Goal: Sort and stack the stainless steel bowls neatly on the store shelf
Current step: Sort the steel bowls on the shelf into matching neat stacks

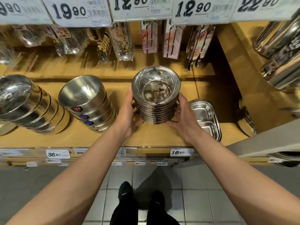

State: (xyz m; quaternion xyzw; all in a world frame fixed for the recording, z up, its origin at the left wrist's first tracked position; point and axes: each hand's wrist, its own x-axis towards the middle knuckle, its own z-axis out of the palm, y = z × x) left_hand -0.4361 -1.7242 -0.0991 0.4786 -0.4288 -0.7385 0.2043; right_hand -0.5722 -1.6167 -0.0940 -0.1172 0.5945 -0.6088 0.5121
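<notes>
Left hand (pixel 128 117) cups nested bowl stack (pixel 156 101) at its 9 o'clock side, fingers curled round lower rims. Stack stands between both hands on wooden shelf (pixel 155 133), axis near upright, tipping toward 12 o'clock. Right hand (pixel 185 117) clasps 3 o'clock side; divided steel tray (pixel 205 117) just beyond.

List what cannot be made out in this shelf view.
- Head view, held bowl stack: its base is hidden by the left hand and right hand, so shelf contact is unclear.
- Leftmost bowl stack: cut off by the left edge.
- Compartment trays: partly behind the right hand.
- Lower price labels: too small and blurred to read.
</notes>
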